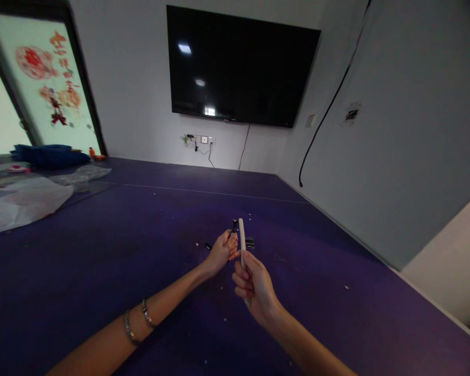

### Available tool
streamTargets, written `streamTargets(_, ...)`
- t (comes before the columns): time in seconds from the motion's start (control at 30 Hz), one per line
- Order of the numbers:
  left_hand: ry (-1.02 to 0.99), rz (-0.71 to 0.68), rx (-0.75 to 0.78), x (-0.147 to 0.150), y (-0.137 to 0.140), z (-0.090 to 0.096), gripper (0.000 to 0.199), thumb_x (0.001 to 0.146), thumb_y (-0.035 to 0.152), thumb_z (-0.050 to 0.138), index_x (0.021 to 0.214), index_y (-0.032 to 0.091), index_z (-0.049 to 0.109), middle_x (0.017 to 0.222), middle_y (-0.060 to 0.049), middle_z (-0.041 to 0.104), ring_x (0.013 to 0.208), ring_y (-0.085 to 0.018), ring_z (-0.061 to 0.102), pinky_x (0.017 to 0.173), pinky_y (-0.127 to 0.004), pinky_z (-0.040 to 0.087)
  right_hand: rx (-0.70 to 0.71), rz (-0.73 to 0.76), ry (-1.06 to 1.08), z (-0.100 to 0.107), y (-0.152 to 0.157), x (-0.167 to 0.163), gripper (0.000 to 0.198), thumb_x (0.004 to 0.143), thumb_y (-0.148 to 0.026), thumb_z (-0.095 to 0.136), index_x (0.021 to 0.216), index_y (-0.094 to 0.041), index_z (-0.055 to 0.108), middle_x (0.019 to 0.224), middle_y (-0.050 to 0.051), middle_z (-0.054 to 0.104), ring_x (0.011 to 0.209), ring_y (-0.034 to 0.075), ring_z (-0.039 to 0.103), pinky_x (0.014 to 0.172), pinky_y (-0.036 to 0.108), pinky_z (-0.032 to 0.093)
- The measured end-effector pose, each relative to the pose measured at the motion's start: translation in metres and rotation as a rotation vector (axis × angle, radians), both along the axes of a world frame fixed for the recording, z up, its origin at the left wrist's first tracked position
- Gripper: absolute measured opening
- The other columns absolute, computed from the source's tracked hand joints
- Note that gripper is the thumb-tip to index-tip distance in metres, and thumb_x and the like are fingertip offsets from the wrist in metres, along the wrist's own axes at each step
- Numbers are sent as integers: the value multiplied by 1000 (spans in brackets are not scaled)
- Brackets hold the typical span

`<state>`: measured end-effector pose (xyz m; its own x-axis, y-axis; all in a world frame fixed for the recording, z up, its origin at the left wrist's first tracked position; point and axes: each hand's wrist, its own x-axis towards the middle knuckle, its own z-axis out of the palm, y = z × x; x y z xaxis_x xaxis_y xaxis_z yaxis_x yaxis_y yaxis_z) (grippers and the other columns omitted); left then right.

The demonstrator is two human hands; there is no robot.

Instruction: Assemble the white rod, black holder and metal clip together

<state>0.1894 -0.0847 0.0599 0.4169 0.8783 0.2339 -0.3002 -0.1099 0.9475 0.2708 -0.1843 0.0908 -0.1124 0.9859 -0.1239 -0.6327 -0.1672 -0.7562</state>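
My left hand [221, 254] is closed around the handle of a small dark tool [234, 225] with a short crosswise head, much like a razor; its exact kind is too small to make out. Close beside it, my right hand [257, 287] grips a slim cream-coloured stick [242, 235], held upright with its top end above the fingers. The tool's head is right next to the stick's upper part; whether they touch I cannot tell. Behind the stick a small black item [249, 243] lies on the purple surface [172, 324], partly hidden. Another small dark piece [208, 246] lies left of my left hand.
Small pale scraps are scattered over the surface. White sheeting [31, 203], clear plastic [82, 174] and a dark blue bundle [49, 155] lie at the far left. A black cable [329, 104] hangs down the right wall, and a television [238, 68] is mounted ahead.
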Motion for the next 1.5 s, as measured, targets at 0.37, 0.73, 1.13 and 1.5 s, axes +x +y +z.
streamTargets(0.37, -15, 9, 3, -1, -1, 4, 39, 75, 52, 54, 70, 20, 33, 50, 11, 32, 37, -2, 27, 36, -15, 24, 10, 12, -10, -1, 3, -1, 33, 68, -44, 66, 76, -20, 43, 46, -12, 29, 37, 2, 11, 35, 15, 3)
streamTargets(0.73, -23, 19, -4, -3, 3, 1, 34, 77, 49, 53, 71, 20, 35, 50, 11, 32, 36, -3, 27, 35, -15, 24, -32, 16, -24, -4, -3, -3, 36, 66, -44, 67, 79, -22, 42, 45, -13, 28, 38, 2, 11, 35, 15, 2)
streamTargets(1.13, -56, 83, -283, -6, 0, 11, 20, 81, 37, 49, 80, 18, 45, 51, 9, 33, 35, -3, 24, 34, -16, 16, 409, -274, -447, 27, 60, 47, 22, 71, -38, 63, 79, -18, 59, 65, -2, 52, 53, 9, 45, 49, 22, 33)
streamTargets(1.5, 269, 36, 476, -24, 2, 28, 23, 87, 37, 42, 87, 18, 55, 74, -1, 50, 71, -14, 46, 68, -25, 36, 532, -164, -1251, 73, 65, 114, 44, 77, -53, 51, 52, -17, 57, 45, -4, 38, 46, 9, 34, 47, 25, 23)
